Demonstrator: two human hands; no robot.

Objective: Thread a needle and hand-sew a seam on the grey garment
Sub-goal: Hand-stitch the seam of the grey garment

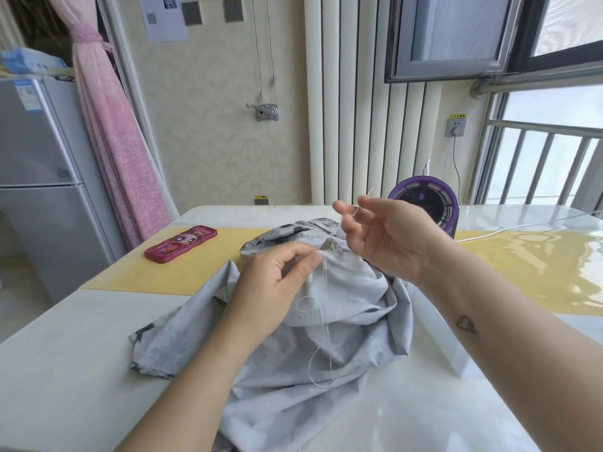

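Two hands are at work in my head view. The left hand [277,282] rests on the grey garment [326,353]. Its thumb and forefinger pinch a small ridge of cloth at the top of the heap, and its other fingers are curled. The right hand [385,236] is raised just above and behind that pinch. Its thumb and forefinger nip the needle [363,203], with the remaining fingers loosely spread. The needle tilts up and to the right, one end clear above the fingers. White thread [321,321] leaves the pinched ridge and falls in loose loops down the front of the garment. I cannot tell whether it reaches the needle's eye. The garment lies bunched mid-table [65,353], partly over a yellow mat [163,275]. A red cartoon-printed case [181,243] lies on the mat to the left, apart from the cloth. A purple round device [424,199] stands behind the right hand.
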